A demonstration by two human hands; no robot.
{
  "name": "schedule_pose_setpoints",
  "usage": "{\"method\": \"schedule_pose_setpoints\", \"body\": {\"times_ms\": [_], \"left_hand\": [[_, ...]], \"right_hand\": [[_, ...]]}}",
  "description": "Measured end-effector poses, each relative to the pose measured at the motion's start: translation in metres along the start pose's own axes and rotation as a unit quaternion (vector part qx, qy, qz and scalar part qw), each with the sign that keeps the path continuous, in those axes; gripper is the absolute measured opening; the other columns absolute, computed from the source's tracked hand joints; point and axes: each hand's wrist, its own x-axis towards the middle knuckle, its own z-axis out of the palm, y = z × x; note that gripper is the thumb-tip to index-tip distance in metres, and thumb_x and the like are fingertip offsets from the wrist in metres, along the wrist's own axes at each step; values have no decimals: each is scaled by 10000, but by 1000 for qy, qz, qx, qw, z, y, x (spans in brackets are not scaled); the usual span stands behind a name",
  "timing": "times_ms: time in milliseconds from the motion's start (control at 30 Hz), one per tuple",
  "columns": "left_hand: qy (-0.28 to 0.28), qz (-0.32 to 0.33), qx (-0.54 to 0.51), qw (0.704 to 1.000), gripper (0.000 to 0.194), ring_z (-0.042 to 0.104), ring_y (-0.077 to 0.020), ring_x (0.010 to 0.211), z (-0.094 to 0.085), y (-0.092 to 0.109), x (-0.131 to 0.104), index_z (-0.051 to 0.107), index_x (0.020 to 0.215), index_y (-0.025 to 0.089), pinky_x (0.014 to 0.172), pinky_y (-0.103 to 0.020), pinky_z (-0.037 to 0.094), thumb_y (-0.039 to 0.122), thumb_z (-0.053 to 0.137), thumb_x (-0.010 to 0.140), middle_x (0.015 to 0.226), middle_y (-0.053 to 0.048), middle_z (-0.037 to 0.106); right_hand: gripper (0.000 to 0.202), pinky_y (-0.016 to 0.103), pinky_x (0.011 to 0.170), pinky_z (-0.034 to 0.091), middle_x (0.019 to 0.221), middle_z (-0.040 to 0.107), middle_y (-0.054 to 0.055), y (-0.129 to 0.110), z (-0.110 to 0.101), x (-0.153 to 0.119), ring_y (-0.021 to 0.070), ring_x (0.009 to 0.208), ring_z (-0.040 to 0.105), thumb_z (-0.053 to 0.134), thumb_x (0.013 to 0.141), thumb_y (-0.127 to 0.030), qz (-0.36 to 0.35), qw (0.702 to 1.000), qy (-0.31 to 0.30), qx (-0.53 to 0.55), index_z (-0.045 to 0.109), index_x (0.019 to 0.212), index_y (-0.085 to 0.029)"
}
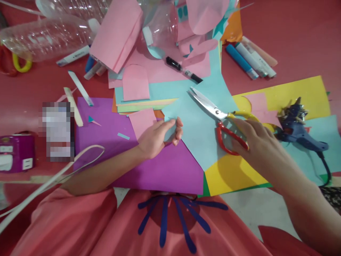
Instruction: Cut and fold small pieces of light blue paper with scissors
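right hand [255, 140] fingers [239, 124] on scissors [218, 117] handles, blades beyond

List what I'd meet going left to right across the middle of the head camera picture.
Purple box → purple paper → left hand → light blue paper → scissors → right hand → blue glue gun.
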Motion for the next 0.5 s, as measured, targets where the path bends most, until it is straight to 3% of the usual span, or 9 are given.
{"method": "schedule_pose_setpoints", "body": {"times_ms": [167, 267, 333, 500], "left_hand": [[-47, 24, 7, 999, 238, 456, -78, 491, -5, -6, 5, 579, 864, 189, 499, -215, 386, 416, 537, 918, 616, 39, 549], [-58, 28, 13, 998, 260, 453, -74, 490, -8, -7, 6, 598, 840, 181, 487, -213, 372, 423, 536, 911, 607, 36, 551], [-61, 32, 14, 998, 261, 449, -71, 485, -9, -7, 7, 588, 796, 180, 484, -211, 364, 415, 541, 902, 590, 38, 541], [-74, 56, 20, 996, 273, 446, -69, 477, -10, -8, 7, 572, 750, 182, 479, -206, 354, 406, 542, 904, 572, 39, 539]], "right_hand": [[610, 529, 870, 584, 1063, 637, 199, 7, 15, 3, 361, 1001, 645, 526, 809, -196, 17, 999, 33, -30, 467, 1411, -121], [753, 535, 826, 573, 1013, 618, 171, 13, 20, 15, 355, 932, 638, 563, 724, -215, 39, 999, -2, -21, 456, 1466, -147], [727, 501, 811, 556, 991, 630, 168, 17, 22, 23, 343, 901, 637, 596, 720, -223, 47, 998, -37, 5, 508, 1440, -186], [465, 384, 645, 493, 881, 665, 124, 18, 14, 35, 278, 722, 622, 626, 755, -260, 88, 992, -22, 82, 640, 1218, -224]]}}
